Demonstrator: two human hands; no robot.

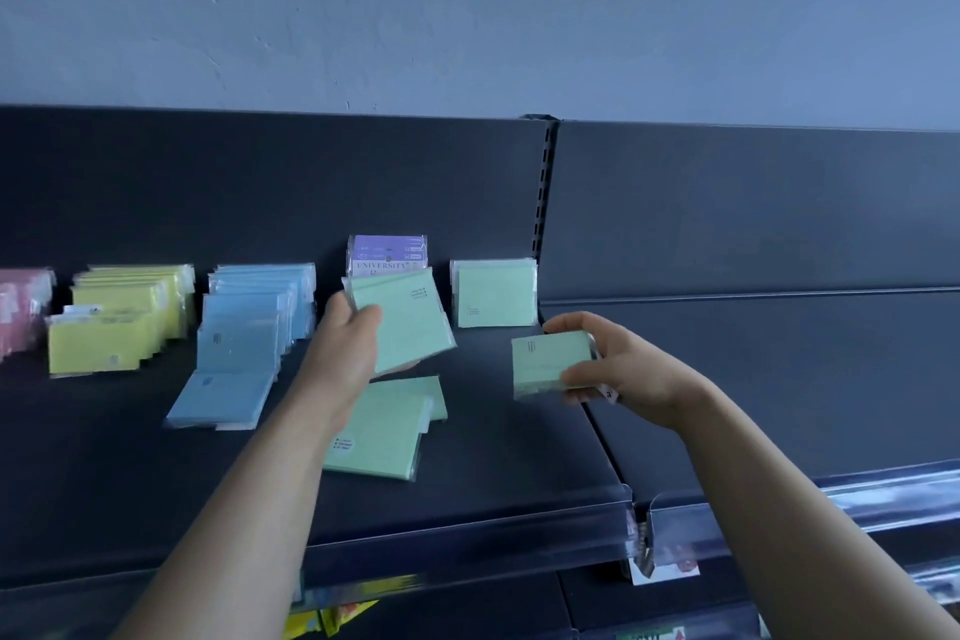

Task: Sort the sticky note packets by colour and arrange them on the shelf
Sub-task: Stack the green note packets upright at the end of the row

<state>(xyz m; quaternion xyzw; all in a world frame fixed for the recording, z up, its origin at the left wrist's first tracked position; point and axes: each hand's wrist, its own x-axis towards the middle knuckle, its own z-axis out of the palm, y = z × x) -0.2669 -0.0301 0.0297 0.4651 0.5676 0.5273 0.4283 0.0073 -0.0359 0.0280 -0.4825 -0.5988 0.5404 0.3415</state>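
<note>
Purple packet [387, 255] reads "UNIVERSITY"; print on green packets [496, 294] illegible.

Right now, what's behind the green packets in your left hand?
A purple packet stands by the back panel, its top showing. The green packets in the left hand cover its lower part.

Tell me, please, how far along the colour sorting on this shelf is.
Done: pink packets, yellow packets and blue packets stand in separate rows at the left; upright green packets lean at the back.
In hand: the left hand grips a tilted green packet; the right hand grips a second green packet.
Left: the flat green packets on the shelf await placing, and a purple packet stands alone.
</note>
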